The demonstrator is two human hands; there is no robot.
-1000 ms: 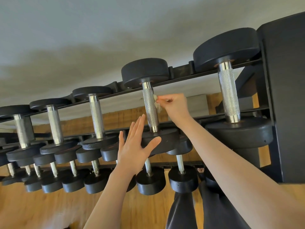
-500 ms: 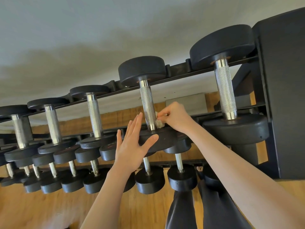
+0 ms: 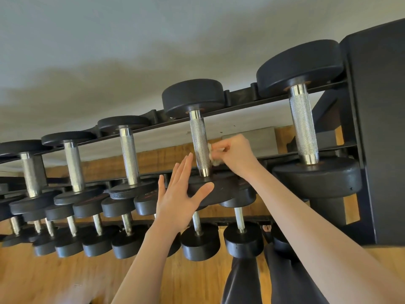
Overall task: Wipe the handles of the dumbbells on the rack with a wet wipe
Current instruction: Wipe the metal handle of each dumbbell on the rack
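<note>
Centrally, the right hand [image 3: 235,155] pinches a wet wipe [image 3: 212,155] against a knurled dumbbell handle [image 3: 199,145]; the left hand [image 3: 178,197], fingers straight and spread, rests on its lower weight head [image 3: 225,189].

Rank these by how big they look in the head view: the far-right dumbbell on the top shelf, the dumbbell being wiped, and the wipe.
1. Far-right dumbbell, though it may simply sit nearer the camera.
2. Dumbbell being wiped.
3. Wipe, bunched in the right hand.
</note>
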